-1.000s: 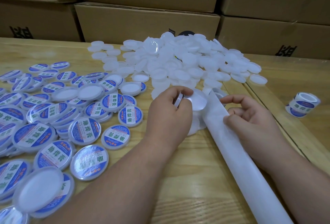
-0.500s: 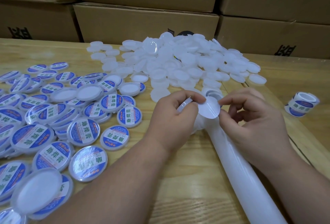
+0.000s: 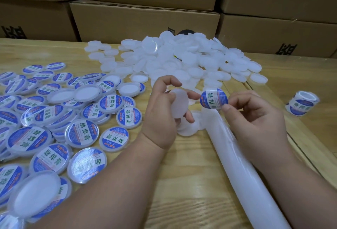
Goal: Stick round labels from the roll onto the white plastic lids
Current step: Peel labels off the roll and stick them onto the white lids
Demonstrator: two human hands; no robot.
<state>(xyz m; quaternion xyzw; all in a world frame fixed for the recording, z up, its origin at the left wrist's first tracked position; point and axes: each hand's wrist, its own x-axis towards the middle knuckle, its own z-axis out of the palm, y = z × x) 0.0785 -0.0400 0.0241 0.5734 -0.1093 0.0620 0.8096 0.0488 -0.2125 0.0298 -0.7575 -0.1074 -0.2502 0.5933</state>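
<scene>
My left hand (image 3: 162, 112) holds a bare white plastic lid (image 3: 179, 103) between thumb and fingers, lifted off the table and turned toward my right. A round blue-and-white label (image 3: 213, 98) is pinched at its edge by my right hand (image 3: 255, 119), printed face toward me, just right of the lid and apart from it. A long white strip of label backing (image 3: 237, 159) runs from under my right hand toward the lower right. A heap of bare white lids (image 3: 182, 60) lies behind my hands.
Several labelled lids (image 3: 54, 119) cover the table's left side. A small roll of labels (image 3: 302, 103) stands at the right, past a seam in the wooden table (image 3: 191, 183). Cardboard boxes (image 3: 145, 20) are stacked along the back edge.
My right hand has peeled a label off the backing strip and lifted it. My left hand raised the lid and turned it toward the label.
</scene>
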